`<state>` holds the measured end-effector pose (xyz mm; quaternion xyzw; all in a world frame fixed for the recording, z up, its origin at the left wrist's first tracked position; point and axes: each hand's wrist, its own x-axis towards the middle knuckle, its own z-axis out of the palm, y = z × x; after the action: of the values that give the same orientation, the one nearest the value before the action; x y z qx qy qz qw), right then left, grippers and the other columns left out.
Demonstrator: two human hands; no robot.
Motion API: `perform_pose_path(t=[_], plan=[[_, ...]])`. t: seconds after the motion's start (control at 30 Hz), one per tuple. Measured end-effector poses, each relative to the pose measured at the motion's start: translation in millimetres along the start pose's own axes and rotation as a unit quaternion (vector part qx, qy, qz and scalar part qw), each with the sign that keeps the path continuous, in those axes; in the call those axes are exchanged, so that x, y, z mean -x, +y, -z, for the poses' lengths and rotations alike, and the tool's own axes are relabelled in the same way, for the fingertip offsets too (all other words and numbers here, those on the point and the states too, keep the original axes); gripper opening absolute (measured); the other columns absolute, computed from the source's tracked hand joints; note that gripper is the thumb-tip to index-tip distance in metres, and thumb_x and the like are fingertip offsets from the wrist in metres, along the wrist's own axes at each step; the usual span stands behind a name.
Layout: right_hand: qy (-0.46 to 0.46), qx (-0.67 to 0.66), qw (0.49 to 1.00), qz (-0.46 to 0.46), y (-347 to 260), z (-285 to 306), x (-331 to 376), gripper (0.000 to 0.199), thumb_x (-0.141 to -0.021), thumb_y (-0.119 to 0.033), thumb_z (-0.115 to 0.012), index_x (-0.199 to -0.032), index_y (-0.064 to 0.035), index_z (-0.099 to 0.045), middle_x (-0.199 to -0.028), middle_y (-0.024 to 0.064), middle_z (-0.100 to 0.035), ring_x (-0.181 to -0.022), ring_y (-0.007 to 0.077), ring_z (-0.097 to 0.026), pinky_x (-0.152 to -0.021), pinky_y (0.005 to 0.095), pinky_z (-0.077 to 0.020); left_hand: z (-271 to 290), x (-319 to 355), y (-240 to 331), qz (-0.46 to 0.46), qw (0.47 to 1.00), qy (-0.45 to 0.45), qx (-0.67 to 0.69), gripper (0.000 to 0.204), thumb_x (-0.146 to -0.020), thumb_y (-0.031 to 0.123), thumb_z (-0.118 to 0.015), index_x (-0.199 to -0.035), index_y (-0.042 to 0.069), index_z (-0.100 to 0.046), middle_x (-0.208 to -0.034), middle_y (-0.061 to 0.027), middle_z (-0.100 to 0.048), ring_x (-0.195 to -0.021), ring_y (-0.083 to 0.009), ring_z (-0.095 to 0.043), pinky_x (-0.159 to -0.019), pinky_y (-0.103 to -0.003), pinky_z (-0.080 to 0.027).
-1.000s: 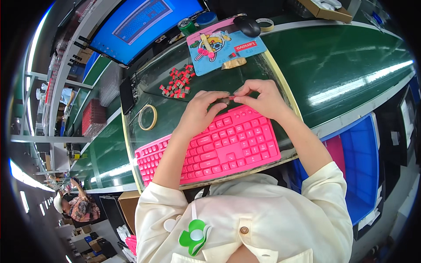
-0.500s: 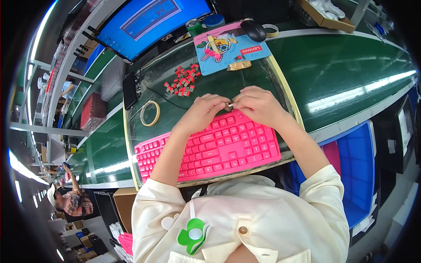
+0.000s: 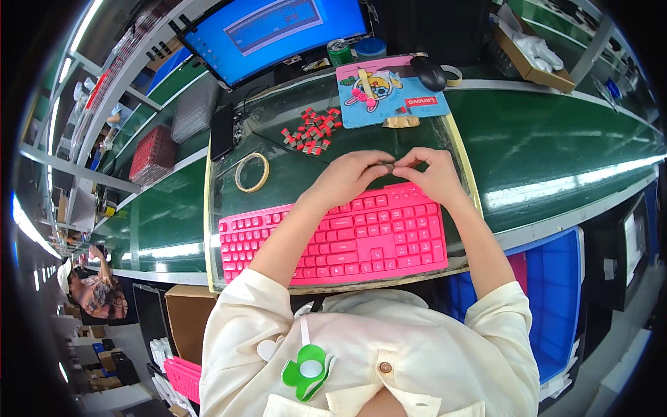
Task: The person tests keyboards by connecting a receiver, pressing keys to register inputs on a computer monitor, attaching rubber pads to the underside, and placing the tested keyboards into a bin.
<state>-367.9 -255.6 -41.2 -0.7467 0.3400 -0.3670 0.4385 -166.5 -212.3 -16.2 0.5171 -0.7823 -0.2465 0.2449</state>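
Small dark part [image 3: 390, 165], prob. a key switch, pinched between fingertips of my left hand [image 3: 351, 175] & right hand [image 3: 432, 174], both grips closed on it, just above the pink keyboard's [image 3: 333, 236] top row. I'd say I'm mid-fitting; next needs lining it up over an open slot on the bench [image 3: 556, 132], spare red switches [image 3: 309, 131] near.

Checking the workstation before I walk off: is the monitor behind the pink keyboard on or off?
On. The monitor glows bright blue with a lighter window near its top, behind the pink keyboard.
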Motion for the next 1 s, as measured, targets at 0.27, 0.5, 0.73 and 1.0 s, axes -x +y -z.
perform_pose_path(t=[0.27, 0.5, 0.73, 1.0], plan=[[-0.065, -0.052, 0.985, -0.148, 7, 4, -9, 0.007, -0.073, -0.005, -0.069, -0.078, 0.0006, -0.068, -0.073, 0.0063, -0.066, -0.063, 0.0105, -0.055, -0.061, 0.0215, -0.0436, 3, 18, -23, 0.013, 0.998, 0.035, -0.050, 0.013, -0.084, 0.012, -0.057, -0.090, 0.004, -0.066, -0.084, -0.0046, -0.063, -0.075, -0.0221, -0.058, -0.069, -0.029, -0.045], [-0.186, -0.029, 0.964, -0.189, -4, 0, -33, 0.012, -0.077, -0.009, -0.066, -0.083, 0.0015, -0.068, -0.073, 0.0066, -0.066, -0.061, 0.0107, -0.054, -0.062, 0.0210, -0.0438, 10, 26, -36, 0.052, 0.998, -0.029, 0.024, 0.011, -0.084, 0.009, -0.058, -0.089, 0.001, -0.065, -0.084, -0.0052, -0.064, -0.069, -0.0184, -0.055, -0.065, -0.027, -0.044], [-0.206, 0.075, 0.963, -0.155, -18, -10, -36, 0.012, -0.079, -0.009, -0.064, -0.083, 0.0010, -0.068, -0.074, 0.0064, -0.066, -0.063, 0.0117, -0.055, -0.062, 0.0218, -0.0435, 24, 43, -40, 0.090, 0.996, -0.002, 0.021, 0.012, -0.083, 0.009, -0.060, -0.088, 0.001, -0.065, -0.084, -0.0048, -0.064, -0.069, -0.0181, -0.055, -0.065, -0.027, -0.044], [-0.137, 0.001, 0.980, -0.141, -13, -15, -32, 0.009, -0.076, -0.008, -0.065, -0.080, -0.0003, -0.067, -0.075, 0.0060, -0.067, -0.066, 0.0156, -0.059, -0.065, 0.0239, -0.0448, 66, 84, -84, 0.107, 0.986, 0.057, -0.113, 0.018, -0.077, 0.007, -0.065, -0.094, 0.005, -0.066, -0.093, -0.0038, -0.065, -0.079, -0.0197, -0.060, -0.072, -0.028, -0.046]])
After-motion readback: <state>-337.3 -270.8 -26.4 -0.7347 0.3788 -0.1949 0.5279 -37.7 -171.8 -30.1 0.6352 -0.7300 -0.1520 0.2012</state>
